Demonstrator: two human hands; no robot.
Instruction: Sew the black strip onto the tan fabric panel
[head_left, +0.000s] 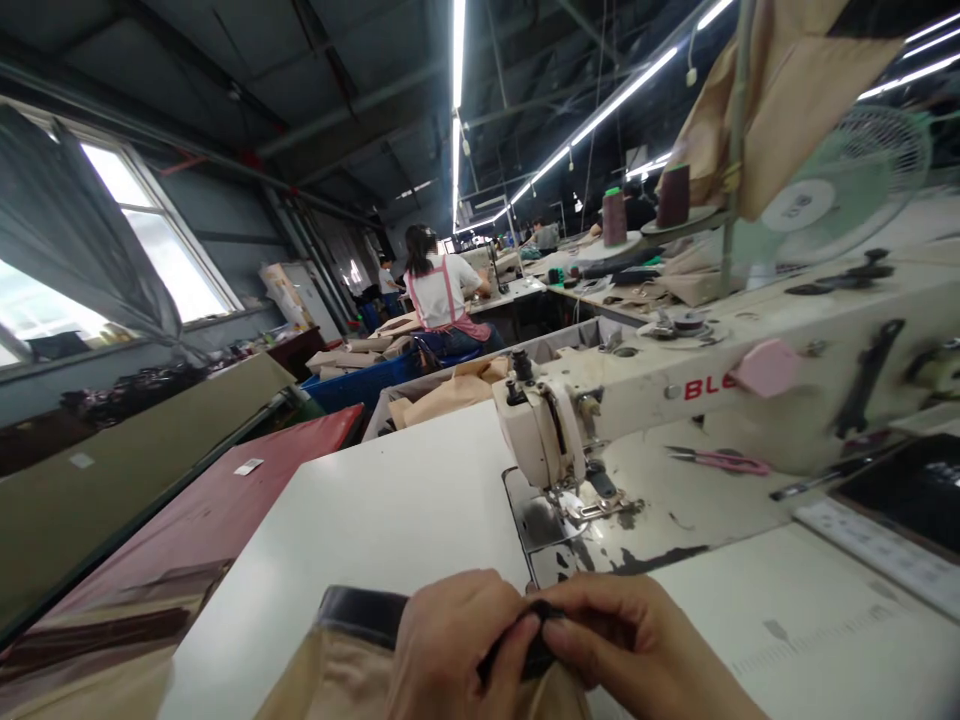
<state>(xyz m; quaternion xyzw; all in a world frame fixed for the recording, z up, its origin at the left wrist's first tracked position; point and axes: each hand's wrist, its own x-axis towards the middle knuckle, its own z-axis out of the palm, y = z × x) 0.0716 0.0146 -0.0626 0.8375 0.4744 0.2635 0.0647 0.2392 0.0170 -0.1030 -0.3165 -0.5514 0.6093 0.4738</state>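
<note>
My left hand (450,640) and my right hand (637,645) meet at the bottom middle of the head view, both pinching a black strip (360,612) that runs along the top edge of a tan fabric piece (330,675). The fingers of both hands are closed on the strip where they touch. The fabric lies on the white sewing table (375,510) just in front of the sewing machine (675,400). The machine's needle and presser foot (592,495) stand a little beyond my hands, with nothing under them.
Pink-handled snips (720,461) lie on the machine bed. Thread cones (613,217) and a fan (847,180) stand at the right. A red panel (247,480) and a bin of tan fabric (442,395) sit to the left. A person in a white top (442,290) works further back.
</note>
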